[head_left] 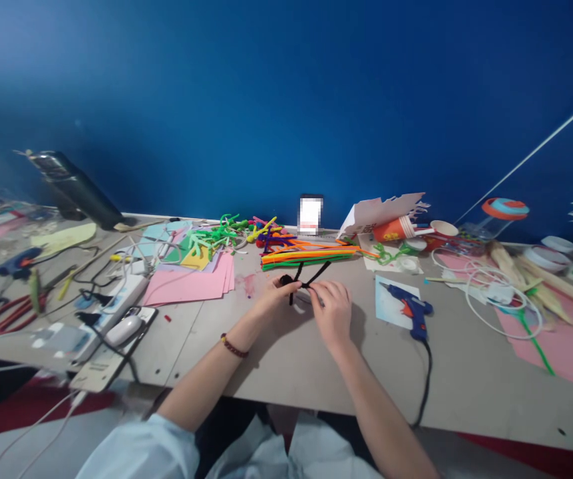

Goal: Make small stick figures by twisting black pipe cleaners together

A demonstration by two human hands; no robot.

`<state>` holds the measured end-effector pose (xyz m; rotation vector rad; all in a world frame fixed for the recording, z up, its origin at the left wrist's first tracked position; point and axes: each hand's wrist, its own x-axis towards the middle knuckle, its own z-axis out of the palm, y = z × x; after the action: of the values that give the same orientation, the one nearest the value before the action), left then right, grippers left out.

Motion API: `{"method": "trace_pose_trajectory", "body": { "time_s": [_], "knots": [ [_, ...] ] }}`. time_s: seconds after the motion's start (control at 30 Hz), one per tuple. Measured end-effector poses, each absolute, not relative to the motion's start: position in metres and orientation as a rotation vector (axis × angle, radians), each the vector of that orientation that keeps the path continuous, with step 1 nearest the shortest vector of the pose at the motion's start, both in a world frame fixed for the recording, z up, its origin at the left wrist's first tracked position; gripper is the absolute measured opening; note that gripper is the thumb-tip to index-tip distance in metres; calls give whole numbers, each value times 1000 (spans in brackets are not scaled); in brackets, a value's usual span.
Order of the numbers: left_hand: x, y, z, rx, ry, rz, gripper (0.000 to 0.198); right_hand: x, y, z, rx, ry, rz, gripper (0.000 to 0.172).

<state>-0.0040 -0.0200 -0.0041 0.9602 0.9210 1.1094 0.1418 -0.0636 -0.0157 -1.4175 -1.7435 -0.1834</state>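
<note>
Both my hands meet over the middle of the grey table (276, 359). My left hand (277, 297) is closed, pinching black pipe cleaners (306, 276) whose ends cross and stick up beyond my fingers. My right hand (332, 311) is closed on the same black pipe cleaners from the right side. A beaded bracelet is on my left wrist. Just behind my hands lies a bundle of orange and green pipe cleaners (309, 256).
A blue glue gun (412, 314) rests on a paper to the right, its cord running off the front edge. Pink paper sheets (191, 283), coloured pipe cleaners, paper cups (396, 229), a power strip (116, 303), red scissors (9, 314) and a dark bottle (79, 189) crowd the table.
</note>
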Motion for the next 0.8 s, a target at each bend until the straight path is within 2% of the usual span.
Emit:
{"method": "trace_pose_trajectory", "body": {
  "time_s": [0.37, 0.8],
  "knots": [
    [-13, -15, -2, 1385, 1030, 980, 23, 143, -63, -14, -1413, -1809, -172, 18],
    [8, -29, -13, 1060, 1069, 1151, 18, 131, -66, -28, -1414, -1798, -153, 28]
  ]
}}
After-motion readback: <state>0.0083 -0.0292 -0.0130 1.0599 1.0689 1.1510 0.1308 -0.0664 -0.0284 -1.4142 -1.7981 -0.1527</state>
